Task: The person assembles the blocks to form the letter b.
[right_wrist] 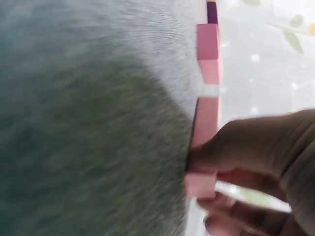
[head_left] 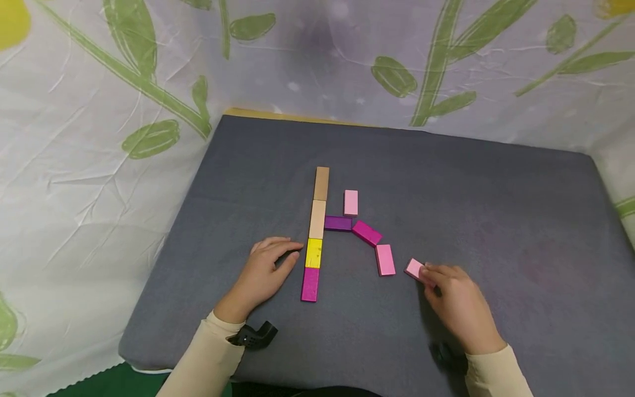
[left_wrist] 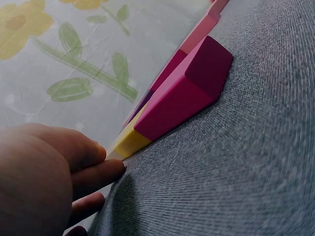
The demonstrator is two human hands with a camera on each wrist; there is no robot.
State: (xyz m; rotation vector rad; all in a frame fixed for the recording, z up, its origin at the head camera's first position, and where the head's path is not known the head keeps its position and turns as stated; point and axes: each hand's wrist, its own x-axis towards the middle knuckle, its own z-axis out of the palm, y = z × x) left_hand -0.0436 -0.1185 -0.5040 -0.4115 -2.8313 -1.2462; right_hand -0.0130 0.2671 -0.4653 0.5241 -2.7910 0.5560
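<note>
My right hand pinches a light pink block between thumb and fingers, low over the grey cloth; the right wrist view shows the thumb across the pink block. Left of it lies another pink block, joined at its corner to a magenta block and then a purple block. My left hand rests beside a straight column, fingertips right at the yellow block. Below the yellow one lies a magenta block; above it are two tan blocks.
A separate pink block stands above the purple one. The grey cloth-covered table ends at a white curtain with painted leaves. A black wrist camera sits on the left sleeve.
</note>
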